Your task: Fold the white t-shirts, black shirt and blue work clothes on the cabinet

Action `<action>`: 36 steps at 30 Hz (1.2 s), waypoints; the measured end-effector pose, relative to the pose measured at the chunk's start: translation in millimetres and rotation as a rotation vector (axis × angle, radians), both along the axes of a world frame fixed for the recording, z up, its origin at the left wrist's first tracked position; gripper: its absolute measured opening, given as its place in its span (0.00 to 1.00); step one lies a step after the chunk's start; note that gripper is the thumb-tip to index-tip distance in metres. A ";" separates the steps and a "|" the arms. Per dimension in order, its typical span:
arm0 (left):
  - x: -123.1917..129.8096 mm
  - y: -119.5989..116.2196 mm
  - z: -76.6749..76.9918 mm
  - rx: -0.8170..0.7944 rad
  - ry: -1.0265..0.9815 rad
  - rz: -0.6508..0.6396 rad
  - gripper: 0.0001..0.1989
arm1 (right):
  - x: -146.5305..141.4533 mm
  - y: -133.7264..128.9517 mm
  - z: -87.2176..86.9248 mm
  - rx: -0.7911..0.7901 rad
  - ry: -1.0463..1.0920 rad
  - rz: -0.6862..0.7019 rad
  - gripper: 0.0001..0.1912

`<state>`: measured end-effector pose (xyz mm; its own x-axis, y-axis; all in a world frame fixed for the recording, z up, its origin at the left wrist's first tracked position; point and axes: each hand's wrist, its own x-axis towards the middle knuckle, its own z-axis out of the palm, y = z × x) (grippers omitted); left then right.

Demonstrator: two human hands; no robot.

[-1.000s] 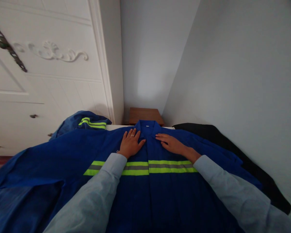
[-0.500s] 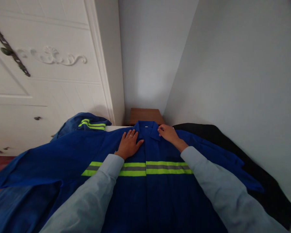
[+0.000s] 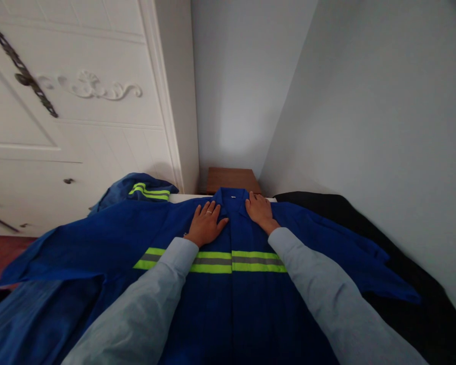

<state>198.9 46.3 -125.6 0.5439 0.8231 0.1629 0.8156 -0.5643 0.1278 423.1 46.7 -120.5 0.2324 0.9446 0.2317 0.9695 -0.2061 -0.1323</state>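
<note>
Blue jacket (image 3: pixel 201 299) is lying front-up across the bottom of the frame, collar (image 3: pixel 228 192) sitting near the middle, yellow-and-grey stripe (image 3: pixel 213 261) running below it. My left hand (image 3: pixel 205 225) is resting flat on the chest, fingers fanned out, just beside the collar. My right hand (image 3: pixel 259 208) is lying palm-down by the collar's other side; honestly can't tell if those fingers are pinching any cloth. Some black cloth (image 3: pixel 323 204) is poking out at lower right, and a white cabinet (image 3: pixel 110 114) is filling the upper left.
</note>
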 end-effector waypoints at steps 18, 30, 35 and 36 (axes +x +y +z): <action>-15.4 -19.9 11.6 0.029 -0.054 -0.033 0.31 | 3.6 -19.8 -12.1 -0.179 -0.027 0.066 0.35; 1.0 9.4 6.4 0.025 -0.061 -0.098 0.30 | 2.1 -24.7 -12.8 -0.010 -0.011 0.259 0.31; 0.7 11.3 5.9 0.011 -0.059 -0.073 0.32 | 2.8 -22.4 -13.9 -0.048 0.018 0.258 0.31; 0.8 11.7 6.0 0.014 -0.059 -0.066 0.31 | 3.7 -21.8 -15.0 -0.044 0.040 0.257 0.30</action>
